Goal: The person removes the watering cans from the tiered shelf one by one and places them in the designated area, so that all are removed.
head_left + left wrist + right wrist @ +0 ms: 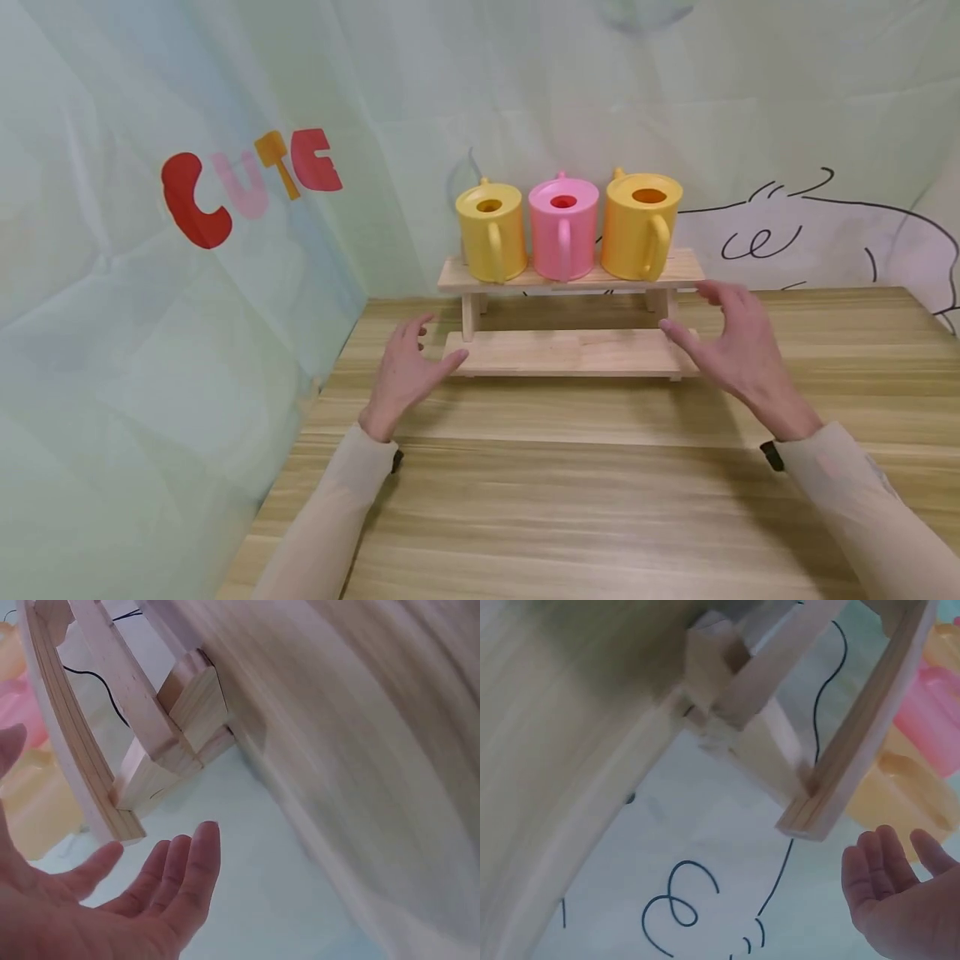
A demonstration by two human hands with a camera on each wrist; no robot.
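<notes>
A two-step wooden shelf [562,354] stands at the back of the table. On its upper board sit three watering cans side by side: a pale yellow one [504,242] at left, a pink one [543,242] in the middle, and a deeper yellow one [624,237] at right. My left hand [405,367] is beside the shelf's left end, fingers spread and nothing in it. Past the right end, my right hand [742,350] also holds nothing, its thumb overlapping the lower board in the head view. Both wrist views show the shelf's ends apart from the fingers.
The wood-grain table [585,500] stretches in front of the shelf. Behind and to the left hangs a pale cloth [285,75] with coloured letters and a line drawing, close to the shelf's back and the table's left edge.
</notes>
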